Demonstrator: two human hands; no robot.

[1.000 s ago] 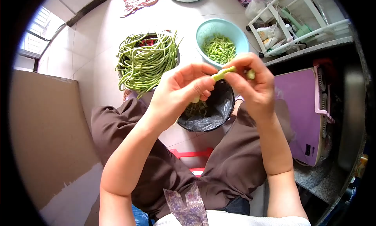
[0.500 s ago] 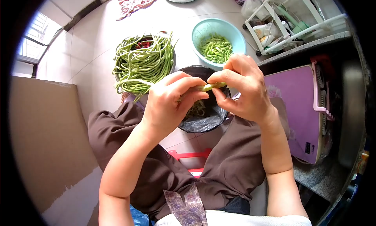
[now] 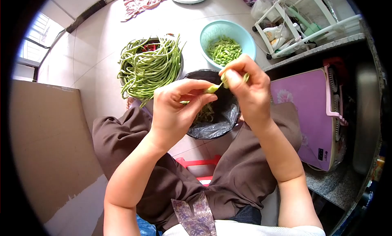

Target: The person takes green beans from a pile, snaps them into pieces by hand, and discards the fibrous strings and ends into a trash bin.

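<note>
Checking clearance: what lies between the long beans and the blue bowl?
Only bare floor separates the long beans from the blue bowl, in the head view.

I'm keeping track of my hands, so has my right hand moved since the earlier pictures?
Yes. Judged against the pale blue basin, your right hand has shifted to your left.

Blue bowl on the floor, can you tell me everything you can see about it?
The bowl is round and light blue-green, with a thin rim and a smooth side that looks like plastic. There are faint marks inside. It sits the right way up on the pale tiled floor, to the right of the long green beans. Short green pieces are piled in the bottom. The right hand covers a bit of its near edge from view.
</note>
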